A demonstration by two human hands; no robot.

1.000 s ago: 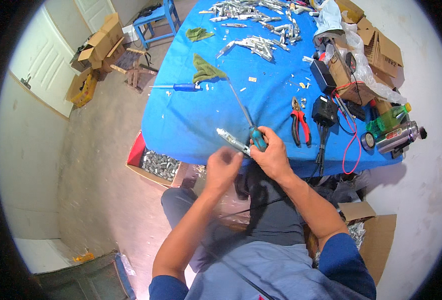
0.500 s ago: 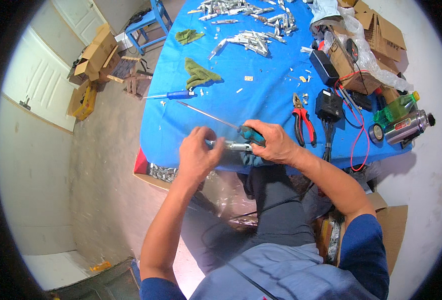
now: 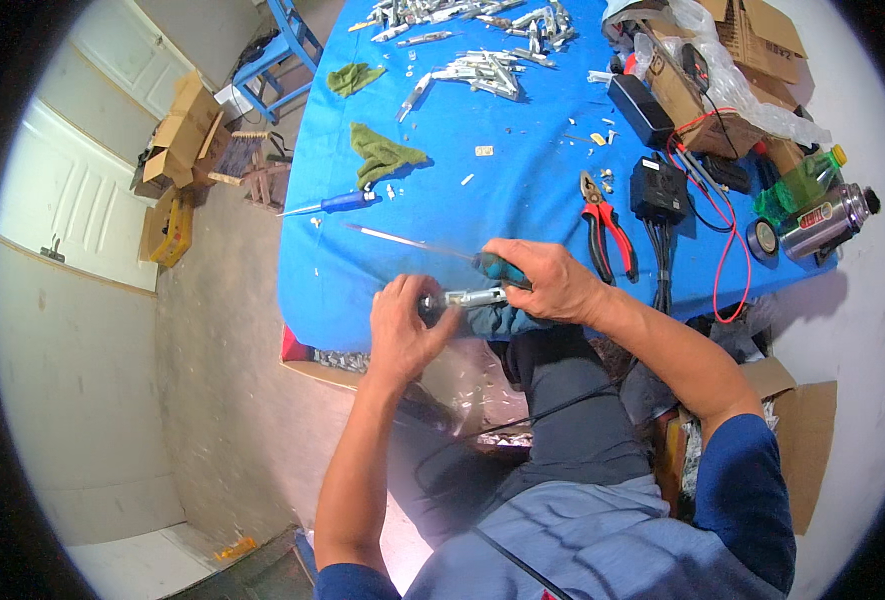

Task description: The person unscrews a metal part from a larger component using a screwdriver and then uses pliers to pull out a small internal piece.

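Close to the table's front edge, a silver metal tube-shaped part point(image 3: 476, 298) lies between my two hands. My left hand point(image 3: 403, 328) is curled round its left end, where a dark round piece shows at the fingers. The right end meets my right hand point(image 3: 555, 282), which also grips a screwdriver point(image 3: 503, 270) by its teal and black handle. The long shaft of the screwdriver points left above my left hand, slightly blurred. Below the metal part, a bunched dark teal cloth point(image 3: 504, 321) rests at the table edge.
On the blue tablecloth point(image 3: 443, 205) lie red-handled pliers point(image 3: 608, 228), a blue screwdriver point(image 3: 346, 202), a green rag point(image 3: 381, 155) and heaps of silver metal parts point(image 3: 483, 73). A black adapter point(image 3: 660, 188), a flask point(image 3: 825, 222) and cardboard boxes crowd the right side.
The whole view has shifted slightly. My left hand sits a little lower, and its fingers, blurred before, now show more clearly around the metal part. My right hand keeps its grip on the screwdriver.
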